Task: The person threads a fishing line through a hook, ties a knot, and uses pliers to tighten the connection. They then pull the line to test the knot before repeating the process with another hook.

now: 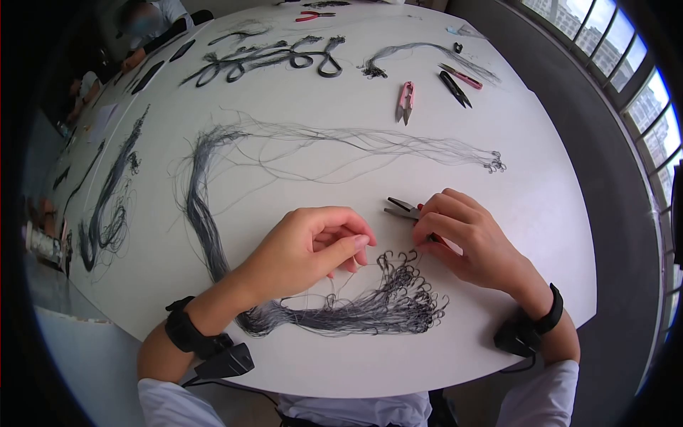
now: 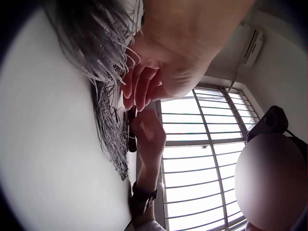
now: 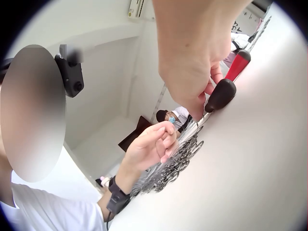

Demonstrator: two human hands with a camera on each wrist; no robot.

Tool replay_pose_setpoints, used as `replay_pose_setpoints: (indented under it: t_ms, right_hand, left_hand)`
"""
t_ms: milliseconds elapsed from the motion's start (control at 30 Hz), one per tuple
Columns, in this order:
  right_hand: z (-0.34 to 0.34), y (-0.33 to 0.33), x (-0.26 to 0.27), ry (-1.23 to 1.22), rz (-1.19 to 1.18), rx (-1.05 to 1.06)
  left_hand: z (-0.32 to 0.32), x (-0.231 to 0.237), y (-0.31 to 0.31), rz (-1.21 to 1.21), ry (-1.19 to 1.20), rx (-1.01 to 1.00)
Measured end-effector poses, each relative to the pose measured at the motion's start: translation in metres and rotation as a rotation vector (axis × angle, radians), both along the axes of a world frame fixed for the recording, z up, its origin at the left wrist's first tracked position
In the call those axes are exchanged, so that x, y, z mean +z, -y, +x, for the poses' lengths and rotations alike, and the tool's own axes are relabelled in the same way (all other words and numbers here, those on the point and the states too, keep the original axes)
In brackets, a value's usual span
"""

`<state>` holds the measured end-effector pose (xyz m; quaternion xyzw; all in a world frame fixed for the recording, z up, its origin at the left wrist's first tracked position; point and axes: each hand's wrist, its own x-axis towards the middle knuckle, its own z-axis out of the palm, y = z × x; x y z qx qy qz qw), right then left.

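Note:
In the head view my right hand (image 1: 466, 238) grips pliers with red and black handles (image 3: 238, 66), their metal jaws (image 1: 402, 208) parted and pointing left. Its thumb and forefinger come together just above the hooks. My left hand (image 1: 313, 245) hangs over a bundle of fishing hooks (image 1: 420, 302), fingers curled and thumb tip meeting the forefinger in a pinch. A fine line (image 1: 346, 285) runs from below these fingers to the bundle. Grey fishing lines (image 1: 203, 213) gather into a thick hank that bends behind the left forearm. What the right palm covers is hidden.
A thin spray of lines ends in hooks (image 1: 496, 162) beyond both hands. Thread snips (image 1: 405, 103), more cutters (image 1: 455, 89) and red-handled pliers (image 1: 313, 16) lie farther back. Other hanks (image 1: 110, 185) lie left and at the back. Another person (image 3: 175, 118) sits across the table.

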<state>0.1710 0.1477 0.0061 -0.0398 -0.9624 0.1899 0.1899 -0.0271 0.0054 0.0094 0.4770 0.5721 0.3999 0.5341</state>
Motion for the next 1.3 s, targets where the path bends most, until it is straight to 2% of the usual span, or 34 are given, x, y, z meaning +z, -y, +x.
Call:
replay_pose_setpoints:
  t_ms: [67,133,267,333,400,467,500,567,600,667,767,900,967,1000,1067,1133,1200,1233,1300]
  right_hand:
    - [-0.001,0.005,0.004,-0.052,-0.045,0.03]
    - [0.0,0.011,0.009,-0.058,-0.125,0.059]
    - [0.002,0.024,0.018,-0.07,-0.368,0.09]
    - [0.003,0.028,0.019,-0.11,-0.374,0.069]
    - [0.004,0.031,0.022,-0.151,-0.379,0.046]
    - [0.005,0.035,0.028,-0.045,-0.486,-0.098]
    - [0.006,0.034,0.029,-0.045,-0.484,-0.098]
    - [0.007,0.032,0.031,0.057,-0.644,-0.037]
    - [0.007,0.032,0.029,0.057,-0.643,-0.036]
    - [0.006,0.033,0.022,0.051,-0.971,0.007]
    - [0.005,0.035,0.019,0.073,-1.103,0.007]
    - [0.007,0.036,0.021,0.065,-1.033,-0.016]
    - [0.009,0.038,0.025,0.033,-0.876,-0.066]
    - [0.009,0.039,0.025,0.033,-0.875,-0.065]
    - [0.008,0.041,0.024,-0.116,-0.869,-0.129]
    - [0.005,0.045,0.023,-0.161,-0.809,-0.162]
    - [0.002,0.047,0.023,-0.209,-0.746,-0.191]
    - [0.001,0.048,0.023,-0.193,-0.726,-0.23]
    - [-0.001,0.048,0.023,-0.181,-0.705,-0.26]
  left_hand:
    - [0.003,-0.001,0.001,0.021,0.019,0.024]
    - [0.006,-0.005,0.001,0.215,-0.047,-0.026]
    - [0.017,0.0,0.006,0.229,0.025,-0.101]
    - [0.02,0.0,0.008,0.222,0.075,-0.099]
    - [0.018,0.009,0.01,-0.013,0.218,-0.166]
    - [0.019,0.01,0.01,0.032,0.189,-0.151]
    - [0.019,0.01,0.011,0.075,0.161,-0.135]
    - [0.019,0.01,0.011,0.064,0.209,-0.109]
    - [0.02,0.01,0.011,0.051,0.257,-0.081]
    - [0.02,0.009,0.012,0.052,0.23,-0.086]
    - [0.023,0.009,0.013,0.053,0.214,-0.093]
    - [0.022,0.01,0.012,0.056,0.26,-0.16]
    - [0.019,0.013,0.012,0.027,0.309,-0.206]
    - [0.018,0.015,0.012,-0.002,0.358,-0.253]
    - [0.018,0.022,0.013,-0.059,0.378,-0.331]
    - [0.017,0.024,0.014,-0.115,0.397,-0.409]
    - [0.015,0.023,0.015,-0.091,0.472,-0.557]
    - [0.013,0.02,0.015,-0.089,0.468,-0.554]
    - [0.009,0.01,0.015,0.149,0.695,-0.487]
